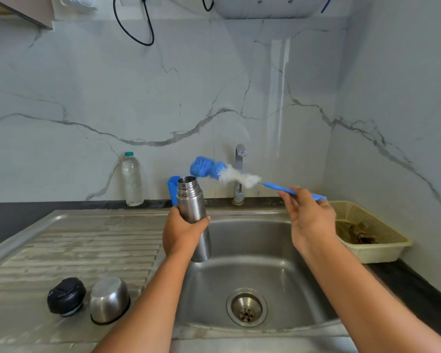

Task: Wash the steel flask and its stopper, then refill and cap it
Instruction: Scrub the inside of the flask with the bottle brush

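- left hand point(181, 230) wrapped round mid-body of steel flask point(191, 202); flask upright, slightly tilted, mouth open, held over the left edge of sink point(252, 240)
- right hand point(308, 217) fingers curled round the blue handle of bottle brush point(239, 177); blue-white head just beside the flask mouth, not inside
- brush crosses in front of tap point(239, 154)
- black stopper point(66, 295) and steel cap point(109, 299), rim down, side by side on drainboard point(74, 240)
- blue holder point(173, 187) partly hidden behind flask
- plastic bottle point(132, 179) at the wall, left
- beige basket point(374, 254) right of sink
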Demonstrator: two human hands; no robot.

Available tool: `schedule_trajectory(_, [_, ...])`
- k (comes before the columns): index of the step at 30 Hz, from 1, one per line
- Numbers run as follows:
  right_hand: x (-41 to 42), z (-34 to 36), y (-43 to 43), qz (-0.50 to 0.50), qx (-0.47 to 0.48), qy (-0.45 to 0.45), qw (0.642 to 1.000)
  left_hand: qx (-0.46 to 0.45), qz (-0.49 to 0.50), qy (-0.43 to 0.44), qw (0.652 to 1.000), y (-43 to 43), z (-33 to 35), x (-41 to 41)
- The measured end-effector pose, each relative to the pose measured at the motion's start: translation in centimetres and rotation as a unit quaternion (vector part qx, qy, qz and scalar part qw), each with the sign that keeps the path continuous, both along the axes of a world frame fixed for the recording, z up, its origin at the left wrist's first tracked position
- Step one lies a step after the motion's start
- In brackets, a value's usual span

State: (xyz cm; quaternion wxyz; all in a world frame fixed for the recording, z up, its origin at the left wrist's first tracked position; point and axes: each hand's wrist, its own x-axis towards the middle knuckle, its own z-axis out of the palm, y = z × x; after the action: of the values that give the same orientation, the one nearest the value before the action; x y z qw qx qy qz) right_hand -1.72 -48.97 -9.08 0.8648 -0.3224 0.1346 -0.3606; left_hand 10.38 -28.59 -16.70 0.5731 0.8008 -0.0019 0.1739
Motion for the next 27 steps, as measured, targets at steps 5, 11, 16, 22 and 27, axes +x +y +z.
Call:
schedule_trajectory(5, [-0.9, -2.3, -2.5, -0.005, 0.042, -0.009, 0.999, 0.046, 0.01, -0.014, 0.999, 0.0, 0.0, 0.3])
schedule_trajectory(11, [-1.4, -2.4, -4.4, -0.026, 0.026, -0.007, 0.999, 0.109, 0.023, -0.025, 0.993, 0.2, 0.0, 0.3])
schedule_trajectory(16, [-1.3, -2.4, -5.3, -0.064, -0.028, -0.003, 0.998, 0.141, 0.024, -0.027, 0.989, 0.2, 0.0, 0.3])
schedule_trajectory(22, [-2.2, -1.6, -5.9, -0.132, -0.096, 0.019, 0.986, 0.176, 0.015, -0.047, 0.983, -0.2, -0.3, 0.1])
schedule_trajectory(27, [-2.6, -1.1, -6.6, -0.208, -0.186, 0.052, 0.959, 0.214, -0.003, -0.089, 0.973, -0.7, -0.4, -0.3])
